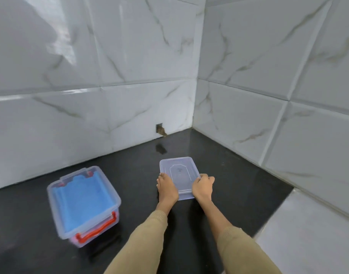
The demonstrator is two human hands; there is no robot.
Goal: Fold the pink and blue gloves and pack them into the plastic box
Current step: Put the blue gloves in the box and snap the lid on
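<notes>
1. Hands hold a clear lid (pixel 179 176) from both sides, over the black counter (pixel 238 175).
2. The left hand (pixel 166 187) grips the left edge of the lid, with the fingers pointing away from the person.
3. The right hand (pixel 203 186) is closed on the right edge of the lid, with its fingers curled over the rim.
4. The plastic box (pixel 83 204) sits on the counter to the left, well apart from the lid and the hands.
5. The box is open on top, and something blue (pixel 82 200) lies flat inside and fills it.
6. A little pink shows low down through the near wall of the box.
7. An orange handle (pixel 96 230) is on the near end of the box.
8. Both arms wear tan sleeves (pixel 142 244).
9. White tiled walls (pixel 110 86) with grey streaks stand behind the counter and meet in a corner.
</notes>
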